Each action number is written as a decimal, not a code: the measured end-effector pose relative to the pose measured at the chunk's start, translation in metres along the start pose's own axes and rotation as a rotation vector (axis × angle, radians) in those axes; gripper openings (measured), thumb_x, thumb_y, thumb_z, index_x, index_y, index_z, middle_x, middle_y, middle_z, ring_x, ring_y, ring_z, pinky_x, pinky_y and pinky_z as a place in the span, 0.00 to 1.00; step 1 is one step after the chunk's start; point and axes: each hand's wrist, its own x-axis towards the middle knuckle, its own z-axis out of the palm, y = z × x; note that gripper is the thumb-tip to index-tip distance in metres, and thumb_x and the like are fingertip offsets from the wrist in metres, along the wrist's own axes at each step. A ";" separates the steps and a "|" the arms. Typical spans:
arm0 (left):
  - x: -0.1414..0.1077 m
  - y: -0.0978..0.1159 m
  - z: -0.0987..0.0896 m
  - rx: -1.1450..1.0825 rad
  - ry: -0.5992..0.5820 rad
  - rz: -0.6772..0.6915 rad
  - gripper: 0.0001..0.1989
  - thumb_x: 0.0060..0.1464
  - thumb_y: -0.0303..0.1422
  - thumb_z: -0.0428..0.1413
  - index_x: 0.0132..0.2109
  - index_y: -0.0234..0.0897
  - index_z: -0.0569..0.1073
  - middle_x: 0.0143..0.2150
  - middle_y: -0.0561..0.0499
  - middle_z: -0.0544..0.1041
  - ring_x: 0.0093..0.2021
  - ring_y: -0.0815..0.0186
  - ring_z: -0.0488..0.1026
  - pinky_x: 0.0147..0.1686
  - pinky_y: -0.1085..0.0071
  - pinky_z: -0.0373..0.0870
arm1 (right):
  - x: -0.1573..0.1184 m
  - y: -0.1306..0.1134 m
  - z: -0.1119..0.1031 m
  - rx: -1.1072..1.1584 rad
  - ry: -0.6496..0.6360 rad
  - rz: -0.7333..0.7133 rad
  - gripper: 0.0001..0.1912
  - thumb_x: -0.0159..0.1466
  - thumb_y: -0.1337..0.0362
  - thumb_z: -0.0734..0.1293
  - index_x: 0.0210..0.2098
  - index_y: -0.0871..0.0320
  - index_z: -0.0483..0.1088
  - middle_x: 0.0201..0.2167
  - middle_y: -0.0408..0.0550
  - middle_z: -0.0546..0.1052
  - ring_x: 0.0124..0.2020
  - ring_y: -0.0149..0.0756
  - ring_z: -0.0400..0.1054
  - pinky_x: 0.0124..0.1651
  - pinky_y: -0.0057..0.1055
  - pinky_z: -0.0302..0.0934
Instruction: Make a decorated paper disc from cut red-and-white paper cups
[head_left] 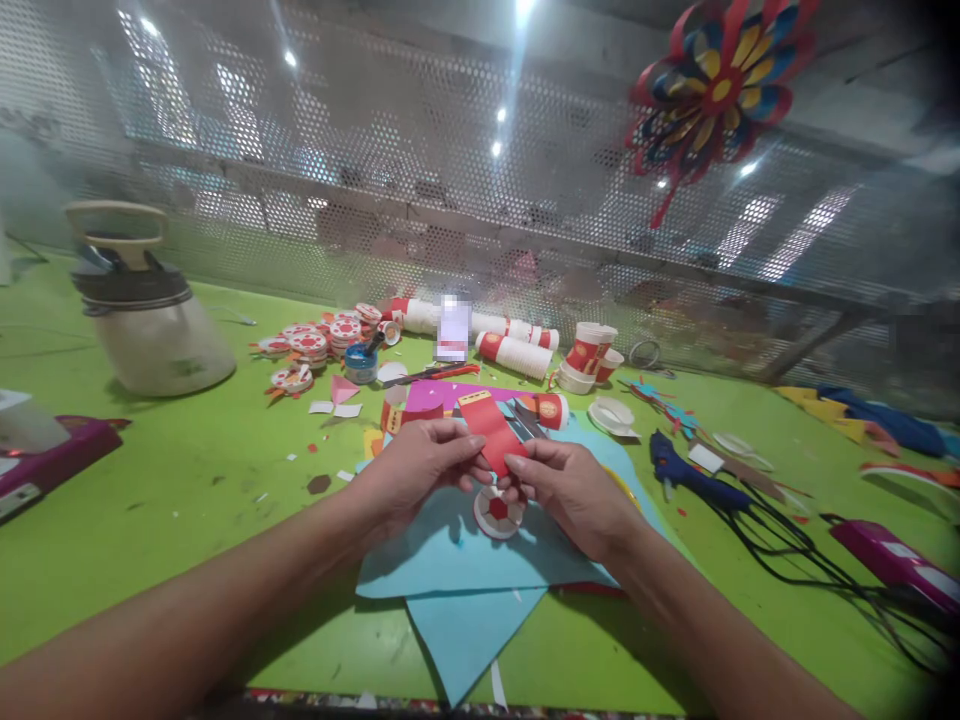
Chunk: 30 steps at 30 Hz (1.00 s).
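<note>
Between my two hands is a piece of red paper (492, 432) with a yellowish patterned strip at its top end. My left hand (435, 460) pinches its left edge, and my right hand (559, 490) grips its lower right side. Just below the fingers, a round white disc with red patches (497, 512) lies on light blue sheets (450, 560). Behind the red paper rest scissors (526, 418), partly hidden, beside a red paper cup (551, 411) on its side. Another red cup piece (412, 412) sits past my left hand.
Stacked paper cups (514, 354) lie at the back, with decorated discs (304, 342) and a blue jar (361, 362) to their left. A blue glue gun (694, 478) with black cable is at right. A large kettle (154, 310) stands left; a paper flower (721, 92) hangs above.
</note>
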 end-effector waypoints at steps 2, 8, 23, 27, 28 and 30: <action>-0.001 0.000 0.001 -0.003 -0.018 -0.012 0.08 0.47 0.31 0.63 0.27 0.31 0.73 0.25 0.50 0.76 0.28 0.70 0.73 0.26 0.77 0.66 | 0.000 0.003 -0.001 -0.010 0.031 -0.018 0.10 0.59 0.60 0.71 0.28 0.62 0.74 0.24 0.44 0.77 0.24 0.28 0.67 0.31 0.27 0.59; -0.005 0.000 0.005 -0.011 0.009 -0.005 0.10 0.43 0.33 0.65 0.26 0.32 0.72 0.24 0.52 0.74 0.28 0.68 0.73 0.26 0.76 0.66 | -0.001 0.001 0.005 -0.114 0.090 -0.037 0.13 0.58 0.56 0.71 0.26 0.61 0.72 0.21 0.42 0.75 0.21 0.27 0.64 0.28 0.27 0.59; -0.001 0.001 0.001 -0.031 0.085 0.001 0.12 0.52 0.31 0.59 0.28 0.37 0.62 0.20 0.52 0.74 0.22 0.66 0.75 0.20 0.76 0.66 | -0.054 -0.004 -0.083 -1.534 0.067 -0.078 0.15 0.66 0.60 0.58 0.44 0.59 0.72 0.42 0.57 0.72 0.43 0.47 0.66 0.45 0.42 0.60; -0.003 0.002 0.003 -0.040 0.079 0.009 0.12 0.51 0.29 0.60 0.29 0.38 0.62 0.19 0.54 0.74 0.18 0.71 0.72 0.20 0.77 0.66 | -0.053 0.001 -0.081 -1.631 0.077 -0.020 0.22 0.64 0.65 0.58 0.56 0.57 0.65 0.43 0.56 0.69 0.41 0.45 0.66 0.42 0.38 0.60; -0.002 0.002 0.002 -0.035 0.079 0.008 0.12 0.50 0.28 0.60 0.29 0.37 0.62 0.20 0.53 0.75 0.19 0.70 0.73 0.20 0.77 0.66 | -0.052 0.001 -0.080 -1.645 0.085 0.006 0.24 0.63 0.65 0.59 0.59 0.56 0.63 0.42 0.56 0.70 0.40 0.45 0.66 0.41 0.37 0.59; -0.001 0.002 0.000 -0.019 0.083 0.009 0.12 0.50 0.29 0.60 0.29 0.37 0.62 0.21 0.51 0.76 0.22 0.68 0.75 0.20 0.77 0.65 | -0.048 -0.001 -0.077 -1.675 0.090 0.071 0.28 0.60 0.65 0.60 0.61 0.54 0.61 0.41 0.55 0.70 0.39 0.45 0.67 0.37 0.35 0.57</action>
